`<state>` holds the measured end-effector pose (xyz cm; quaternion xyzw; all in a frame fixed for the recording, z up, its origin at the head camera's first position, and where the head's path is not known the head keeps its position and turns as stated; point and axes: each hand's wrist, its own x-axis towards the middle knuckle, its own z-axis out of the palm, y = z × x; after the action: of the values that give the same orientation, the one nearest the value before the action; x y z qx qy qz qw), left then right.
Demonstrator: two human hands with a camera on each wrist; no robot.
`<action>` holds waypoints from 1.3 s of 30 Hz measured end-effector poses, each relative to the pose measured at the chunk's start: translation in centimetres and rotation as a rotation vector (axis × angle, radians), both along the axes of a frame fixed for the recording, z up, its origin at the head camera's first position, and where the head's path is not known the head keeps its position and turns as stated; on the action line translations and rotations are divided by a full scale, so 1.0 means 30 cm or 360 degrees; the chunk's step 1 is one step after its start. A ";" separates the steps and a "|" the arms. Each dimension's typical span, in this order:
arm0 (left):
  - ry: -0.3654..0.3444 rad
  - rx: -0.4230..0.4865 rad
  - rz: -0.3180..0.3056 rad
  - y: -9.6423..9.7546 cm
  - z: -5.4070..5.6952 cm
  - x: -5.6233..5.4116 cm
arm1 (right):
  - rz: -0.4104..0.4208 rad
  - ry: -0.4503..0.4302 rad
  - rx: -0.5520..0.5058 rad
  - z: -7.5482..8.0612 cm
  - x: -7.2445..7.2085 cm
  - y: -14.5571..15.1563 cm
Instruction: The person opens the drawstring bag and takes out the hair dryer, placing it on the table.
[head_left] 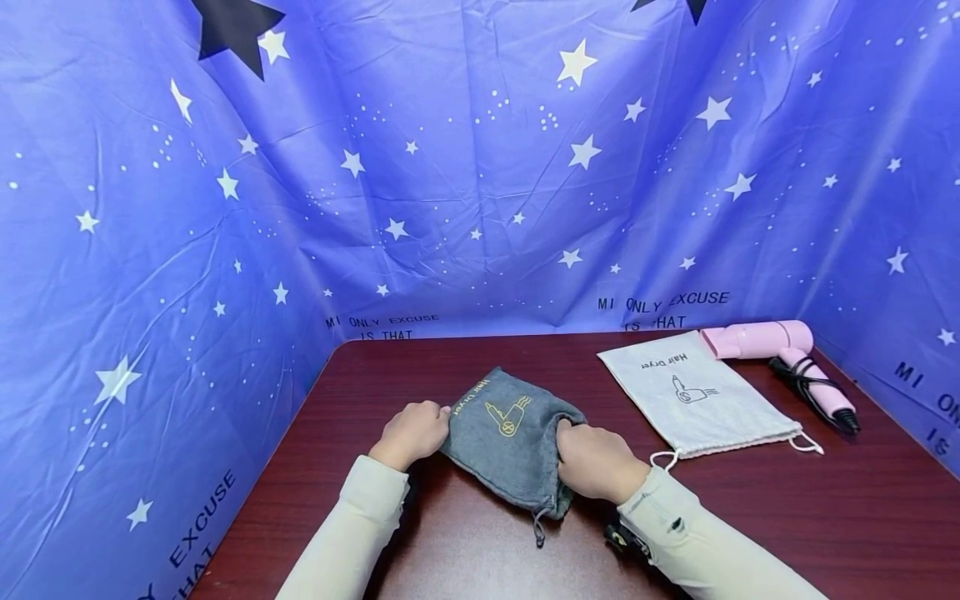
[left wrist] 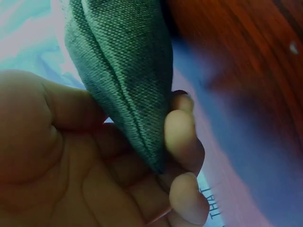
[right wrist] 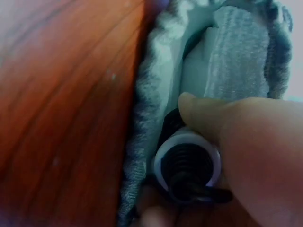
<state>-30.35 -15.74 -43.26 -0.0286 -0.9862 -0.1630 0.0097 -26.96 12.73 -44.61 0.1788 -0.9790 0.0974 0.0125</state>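
A dark grey drawstring bag [head_left: 480,454] with a yellow hair dryer drawing lies tilted over the middle of the table. My left hand [head_left: 411,435] grips its closed left corner, with thumb and fingers around the cloth [left wrist: 128,80] in the left wrist view. My right hand [head_left: 600,462] is at the bag's gathered mouth. Inside that opening, the right wrist view shows it gripping the handle end of a hair dryer [right wrist: 163,163], with a pale rim and a black ribbed cord sleeve. The bag hides the rest of the dryer.
To the right, a white drawstring bag [head_left: 720,408] printed "Hair Dryer" lies flat on the dark red table [head_left: 300,517]. A pink hair dryer [head_left: 772,337] with its black cord bundled at the handle overlaps that bag's far corner. Blue starry cloth [head_left: 465,167] encloses the table.
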 end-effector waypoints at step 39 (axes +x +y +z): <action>0.0082 0.0034 -0.0079 -0.018 -0.003 0.001 | 0.0109 0.0276 -0.0039 -0.038 -0.057 0.039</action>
<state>-30.31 -16.28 -43.35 -0.0572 -0.9828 -0.1730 0.0315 -28.68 13.90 -45.73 0.2197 -0.9663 0.0940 0.0961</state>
